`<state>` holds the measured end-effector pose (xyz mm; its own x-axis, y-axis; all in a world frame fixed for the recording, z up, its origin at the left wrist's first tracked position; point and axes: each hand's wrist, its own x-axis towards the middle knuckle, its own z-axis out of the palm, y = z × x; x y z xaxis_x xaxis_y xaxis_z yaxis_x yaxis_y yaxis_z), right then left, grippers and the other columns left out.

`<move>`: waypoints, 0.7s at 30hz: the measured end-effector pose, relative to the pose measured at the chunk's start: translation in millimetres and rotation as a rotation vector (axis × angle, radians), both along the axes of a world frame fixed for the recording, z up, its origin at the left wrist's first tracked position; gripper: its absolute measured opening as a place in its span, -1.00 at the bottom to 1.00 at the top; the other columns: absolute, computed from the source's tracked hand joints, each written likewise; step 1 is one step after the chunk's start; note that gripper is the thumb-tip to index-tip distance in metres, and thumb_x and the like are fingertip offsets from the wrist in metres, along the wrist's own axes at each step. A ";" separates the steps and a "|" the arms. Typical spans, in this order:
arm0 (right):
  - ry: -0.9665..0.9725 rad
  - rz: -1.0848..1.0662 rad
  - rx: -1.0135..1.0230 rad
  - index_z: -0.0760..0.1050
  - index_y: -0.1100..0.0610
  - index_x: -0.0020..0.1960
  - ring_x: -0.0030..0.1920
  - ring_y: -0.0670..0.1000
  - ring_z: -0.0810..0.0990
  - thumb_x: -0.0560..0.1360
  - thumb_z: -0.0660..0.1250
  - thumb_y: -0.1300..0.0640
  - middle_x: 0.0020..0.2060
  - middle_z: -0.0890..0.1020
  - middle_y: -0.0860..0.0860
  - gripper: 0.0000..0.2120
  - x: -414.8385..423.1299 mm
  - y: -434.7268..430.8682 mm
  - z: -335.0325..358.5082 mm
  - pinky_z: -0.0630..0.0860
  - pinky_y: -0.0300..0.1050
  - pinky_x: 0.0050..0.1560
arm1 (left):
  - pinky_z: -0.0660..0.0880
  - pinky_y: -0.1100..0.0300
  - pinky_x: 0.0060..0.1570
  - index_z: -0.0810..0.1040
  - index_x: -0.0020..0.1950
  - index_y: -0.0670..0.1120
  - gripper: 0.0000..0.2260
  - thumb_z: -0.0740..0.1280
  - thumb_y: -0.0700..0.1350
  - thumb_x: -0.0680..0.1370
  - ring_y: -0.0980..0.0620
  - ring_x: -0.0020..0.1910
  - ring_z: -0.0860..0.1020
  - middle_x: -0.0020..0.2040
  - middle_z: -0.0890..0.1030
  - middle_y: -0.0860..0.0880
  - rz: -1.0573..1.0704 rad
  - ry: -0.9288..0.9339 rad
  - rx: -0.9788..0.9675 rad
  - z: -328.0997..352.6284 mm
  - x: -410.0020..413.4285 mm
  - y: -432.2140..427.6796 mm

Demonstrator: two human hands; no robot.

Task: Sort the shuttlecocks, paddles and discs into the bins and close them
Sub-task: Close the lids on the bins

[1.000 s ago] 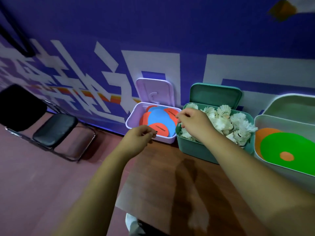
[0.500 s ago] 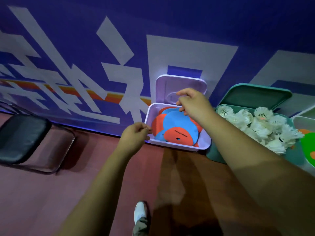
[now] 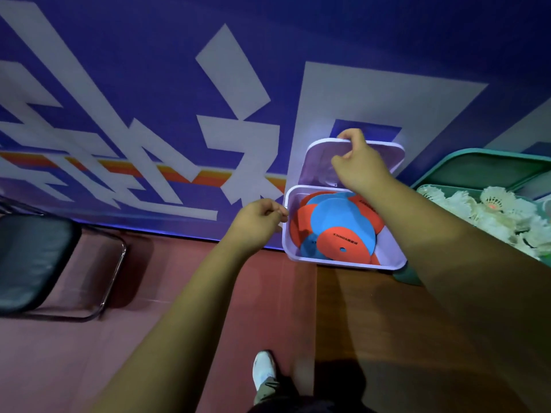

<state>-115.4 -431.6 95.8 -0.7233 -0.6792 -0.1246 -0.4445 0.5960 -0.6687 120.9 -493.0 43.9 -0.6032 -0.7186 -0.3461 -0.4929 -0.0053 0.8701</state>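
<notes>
the right hand (image 3: 356,162) has its fingers curled over the top edge of the lilac bin's lid (image 3: 384,156), which stands upright against the wall, likely to pull it down over the discs (image 3: 337,226) piled in the lilac bin (image 3: 343,262) at the worktop (image 3: 387,323) edge. the left hand (image 3: 258,223) rests loosely curled, holding nothing, touching the bin's left wall, probably to steady it. shuttlecocks (image 3: 489,210) fill the open green bin (image 3: 408,277) beside it.

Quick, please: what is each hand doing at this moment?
Left hand: closed, touching the purple bin side wall.
Right hand: grip closed on the bin's lid.
</notes>
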 end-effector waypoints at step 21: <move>-0.770 -0.426 -0.748 0.41 0.16 -0.20 -0.36 0.06 0.51 0.52 0.24 0.43 -0.38 0.41 0.08 -0.78 -24.6 108.9 48.3 0.63 0.02 -0.24 | 0.66 0.07 0.06 0.58 0.04 -0.18 -0.71 0.43 0.05 0.63 -0.08 -0.13 0.68 0.03 0.66 -0.23 0.583 0.566 0.779 -15.1 -66.9 -0.2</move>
<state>-140.0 -322.7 144.1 -0.8189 -0.4882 -0.3016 0.3763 -0.0600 -0.9245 54.0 -493.2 28.8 -0.4582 -0.6495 -0.6068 0.2276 -0.7456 0.6263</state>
